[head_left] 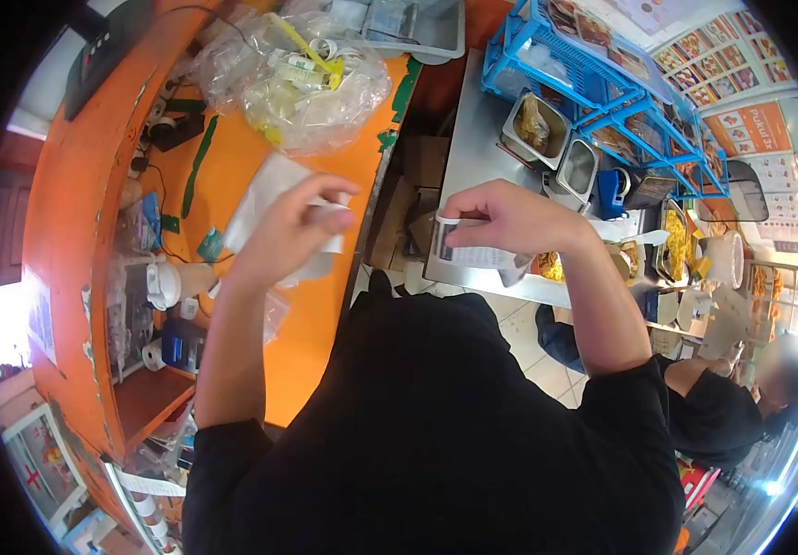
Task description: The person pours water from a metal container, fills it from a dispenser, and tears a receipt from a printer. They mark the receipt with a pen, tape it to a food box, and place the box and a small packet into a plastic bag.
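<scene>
My right hand (510, 217) has its fingers curled round a pale cup-like container (475, 252) with dark print on its side, held near the metal counter's edge. My left hand (302, 227) hovers over the orange counter, beside a stack of thin white bags or sheets (265, 199). Its fingers are bent and somewhat blurred, and whether they touch the white sheets cannot be made out.
Clear plastic bags (316, 88) lie at the back of the orange counter (302, 370). Metal food pans (536, 129) and a blue rack (602, 97) stand on the metal counter (473, 139). Another person (713, 407) is at the right.
</scene>
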